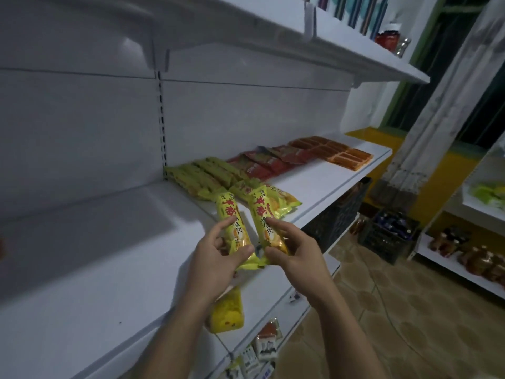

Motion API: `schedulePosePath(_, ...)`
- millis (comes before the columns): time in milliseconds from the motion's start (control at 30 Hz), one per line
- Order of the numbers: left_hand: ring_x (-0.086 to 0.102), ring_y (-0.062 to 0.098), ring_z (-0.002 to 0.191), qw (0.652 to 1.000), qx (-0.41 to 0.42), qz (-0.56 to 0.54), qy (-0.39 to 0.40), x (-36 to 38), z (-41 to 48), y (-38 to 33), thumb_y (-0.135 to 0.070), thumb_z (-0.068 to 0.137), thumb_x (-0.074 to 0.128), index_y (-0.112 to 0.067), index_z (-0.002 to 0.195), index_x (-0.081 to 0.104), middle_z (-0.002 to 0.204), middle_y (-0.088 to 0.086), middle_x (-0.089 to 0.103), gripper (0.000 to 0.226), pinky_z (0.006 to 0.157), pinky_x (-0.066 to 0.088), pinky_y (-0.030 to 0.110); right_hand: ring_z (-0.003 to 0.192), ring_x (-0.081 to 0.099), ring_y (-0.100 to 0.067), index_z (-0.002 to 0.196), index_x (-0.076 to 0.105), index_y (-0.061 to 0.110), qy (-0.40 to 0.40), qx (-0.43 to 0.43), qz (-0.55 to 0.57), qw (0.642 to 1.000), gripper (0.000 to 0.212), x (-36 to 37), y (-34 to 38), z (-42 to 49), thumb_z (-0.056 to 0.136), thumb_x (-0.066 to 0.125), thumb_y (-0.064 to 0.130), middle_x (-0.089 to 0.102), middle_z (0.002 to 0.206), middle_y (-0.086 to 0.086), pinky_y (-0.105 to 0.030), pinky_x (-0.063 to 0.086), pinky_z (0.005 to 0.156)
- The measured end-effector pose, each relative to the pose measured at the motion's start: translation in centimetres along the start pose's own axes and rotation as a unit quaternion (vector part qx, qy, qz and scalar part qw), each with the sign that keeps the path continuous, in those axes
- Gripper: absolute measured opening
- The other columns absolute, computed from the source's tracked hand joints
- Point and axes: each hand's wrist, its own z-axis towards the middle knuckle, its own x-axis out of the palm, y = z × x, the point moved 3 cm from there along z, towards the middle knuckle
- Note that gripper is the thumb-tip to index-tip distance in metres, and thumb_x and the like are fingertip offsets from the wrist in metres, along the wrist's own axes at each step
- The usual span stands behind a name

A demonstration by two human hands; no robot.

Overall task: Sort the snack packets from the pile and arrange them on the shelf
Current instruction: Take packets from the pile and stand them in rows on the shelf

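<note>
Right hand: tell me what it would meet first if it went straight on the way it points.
The right hand, gripping a yellow packet, points at the shelved yellow packets; the held packet's tip would likely touch them first. Depth is unclear.

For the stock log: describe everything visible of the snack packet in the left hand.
The packet is a long, narrow pouch of glossy yellow-green wrapper, looking like plastic film. It is printed with large red characters, smaller dark ones and a pale food picture. It looks sealed and full, with a crimped lower end. The left hand grips its lower half, thumb across the front, with its top tilted away over the white shelf.
</note>
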Motion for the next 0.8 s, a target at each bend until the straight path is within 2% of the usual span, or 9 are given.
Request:
schedulePosePath(100, 0.072, 0.016, 0.09, 0.999, -0.018, 0.012, -0.024, -0.4, 1.8, 0.5, -0.016, 0.077, 0.083, -0.05, 0.116, 0.058, 0.104, -0.001, 0.074, 0.058, 0.076, 0.061, 0.042, 0.107, 0.059, 0.009, 0.124, 0.062, 0.044, 0.026, -0.009, -0.005, 1.0, 0.05, 0.0, -0.4, 2.3, 0.086, 0.074, 0.013, 0.06, 0.123, 0.026, -0.018, 0.052, 0.084)
schedulePosePath(200, 0.069, 0.011, 0.074, 0.999, -0.018, 0.024, -0.029, -0.5, 2.9, 0.1, -0.016, 0.077, 0.083, -0.047, 0.116, 0.057, 0.1, 0.0, 0.074, 0.056, 0.05, 0.048, 0.021, 0.116, 0.052, 0.009, 0.125, 0.062, 0.044, 0.042, -0.027, -0.03, 0.998, 0.049, -0.1, -0.6, 4.2, 0.086, 0.075, 0.017, 0.058, 0.129, 0.026, -0.015, 0.045, 0.092)
schedulePosePath(267, 0.067, 0.009, 0.065, 0.999, -0.024, 0.025, -0.035, -0.5, 3.2, -0.3, -0.013, 0.078, 0.082, -0.041, 0.12, 0.058, 0.095, 0.001, 0.075, 0.055, 0.042, 0.042, 0.016, 0.121, 0.047, 0.012, 0.126, 0.061, 0.044, 0.058, -0.031, -0.036, 0.997, 0.049, -0.1, -0.7, 5.3, 0.086, 0.075, 0.018, 0.057, 0.132, 0.025, -0.008, 0.039, 0.093)
schedulePosePath(333, 0.071, 0.013, 0.071, 0.998, -0.027, 0.029, -0.042, -0.5, 3.3, -0.5, -0.012, 0.077, 0.083, -0.035, 0.122, 0.06, 0.092, 0.0, 0.076, 0.056, 0.048, 0.048, 0.019, 0.125, 0.047, 0.008, 0.125, 0.062, 0.044, 0.074, -0.031, -0.042, 0.996, 0.049, -0.1, -0.5, 6.3, 0.086, 0.074, 0.017, 0.056, 0.134, 0.022, -0.008, 0.038, 0.094)
schedulePosePath(400, 0.074, 0.018, 0.08, 0.998, -0.03, 0.036, -0.051, -0.6, 3.5, -0.4, -0.012, 0.075, 0.084, -0.033, 0.122, 0.061, 0.089, 0.001, 0.077, 0.057, 0.067, 0.059, 0.033, 0.124, 0.048, 0.007, 0.125, 0.063, 0.042, 0.086, -0.038, -0.045, 0.995, 0.048, -0.3, -0.3, 7.1, 0.085, 0.074, 0.016, 0.057, 0.134, 0.021, -0.009, 0.041, 0.092)
schedulePosePath(467, 0.073, 0.019, 0.082, 0.996, -0.03, 0.05, -0.064, -0.5, 3.7, -0.3, -0.016, 0.074, 0.085, -0.036, 0.12, 0.062, 0.087, 0.0, 0.077, 0.055, 0.081, 0.059, 0.041, 0.118, 0.051, 0.01, 0.124, 0.064, 0.041, 0.093, -0.043, -0.045, 0.994, 0.048, -0.4, -0.3, 7.8, 0.085, 0.074, 0.016, 0.059, 0.131, 0.023, -0.011, 0.043, 0.087)
schedulePosePath(567, 0.073, 0.018, 0.081, 0.993, -0.025, 0.075, -0.086, -0.4, 3.9, -0.4, -0.022, 0.073, 0.086, -0.039, 0.118, 0.061, 0.085, -0.002, 0.077, 0.054, 0.083, 0.059, 0.043, 0.113, 0.054, 0.008, 0.124, 0.064, 0.042, 0.103, -0.053, -0.053, 0.992, 0.048, -0.5, -0.4, 8.6, 0.084, 0.075, 0.018, 0.06, 0.126, 0.026, -0.015, 0.044, 0.089)
schedulePosePath(700, 0.073, 0.013, 0.082, 0.987, -0.026, 0.116, -0.106, 0.1, 3.8, -0.3, -0.03, 0.072, 0.086, -0.042, 0.121, 0.06, 0.089, -0.005, 0.077, 0.056, 0.083, 0.058, 0.042, 0.104, 0.054, 0.005, 0.126, 0.063, 0.042, 0.139, -0.083, -0.123, 0.979, 0.048, -0.8, -0.4, 9.7, 0.083, 0.076, 0.025, 0.061, 0.119, 0.025, -0.006, 0.042, 0.08)
schedulePosePath(800, 0.072, 0.017, 0.083, 0.982, -0.032, 0.132, -0.129, 0.6, 3.9, 0.2, -0.035, 0.068, 0.089, -0.05, 0.117, 0.061, 0.093, 0.002, 0.075, 0.058, 0.083, 0.059, 0.043, 0.109, 0.057, -0.008, 0.127, 0.06, 0.044, 0.175, -0.108, -0.187, 0.96, 0.05, -0.7, -0.5, 10.8, 0.082, 0.076, 0.032, 0.063, 0.12, 0.013, -0.025, 0.049, 0.088)
